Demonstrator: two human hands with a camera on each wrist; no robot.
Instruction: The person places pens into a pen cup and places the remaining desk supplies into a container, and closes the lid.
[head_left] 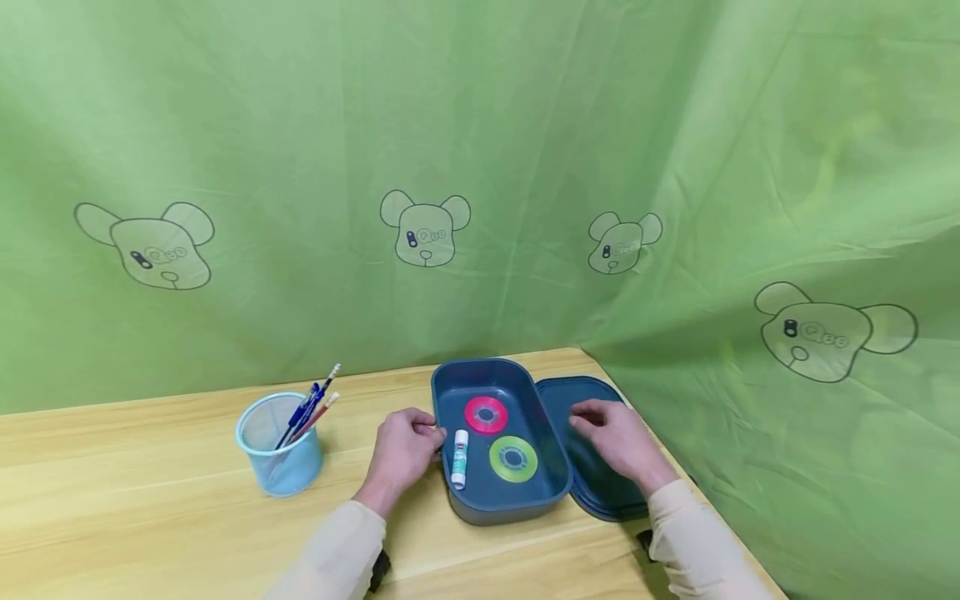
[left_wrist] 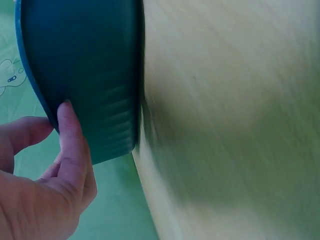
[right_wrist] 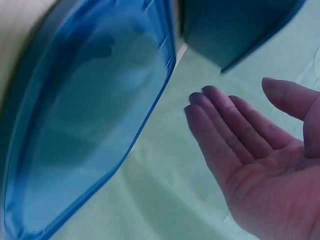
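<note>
My left hand (head_left: 401, 454) pinches the left rim of a dark blue plastic box (head_left: 510, 504), thumb and fingers on either side of the edge in the left wrist view. Inside this box lie a white and teal glue stick (head_left: 459, 467), a pink tape roll (head_left: 473, 415) and a yellow-green tape roll (head_left: 499, 458). To the right is the dark blue lid (head_left: 600, 483), lying flat and partly behind the box. Over it hovers my right hand (head_left: 626, 442), fingers extended and holding nothing; the right wrist view shows its bare palm apart from the lid.
A light blue mesh pen cup (head_left: 288, 475) with several pens and pencils stands left of the box on the wooden table (head_left: 150, 500). Green curtain (head_left: 480, 125) with bear-face drawings hangs behind and along the right edge of the table.
</note>
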